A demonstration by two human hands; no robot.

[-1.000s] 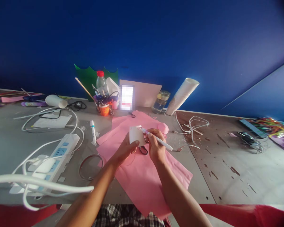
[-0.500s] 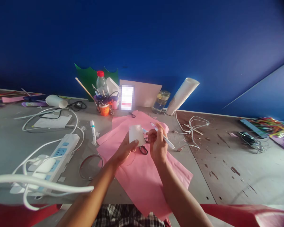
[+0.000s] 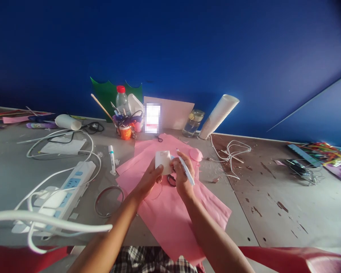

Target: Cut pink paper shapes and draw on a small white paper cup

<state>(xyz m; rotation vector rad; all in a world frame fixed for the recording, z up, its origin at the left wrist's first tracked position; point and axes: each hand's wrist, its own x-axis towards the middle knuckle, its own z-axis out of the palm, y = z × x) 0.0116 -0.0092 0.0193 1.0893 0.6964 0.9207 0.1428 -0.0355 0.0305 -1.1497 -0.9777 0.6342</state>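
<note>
My left hand is closed on a small white paper-like piece, its thumb across the near face. Faint small marks show near the top of that piece. In my right hand is a slim white marker pen, slanting down to the right. The right fingers are at the right edge of the white piece; whether they touch it I cannot tell. A short bluish-white tip shows beside them, its owner partly hidden. Beneath the hands, dark scissors handles lie on pink paper.
Left of the paper are another marker, a tape ring and a power strip with white cables. Behind stand a pen holder, a lit phone, a glass jar and stacked paper cups.
My right hand has moved slightly left and closer to the white piece, and the marker pen has turned steeper. A rounded pink piece behind that hand is now more visible. The left hand has barely moved.
</note>
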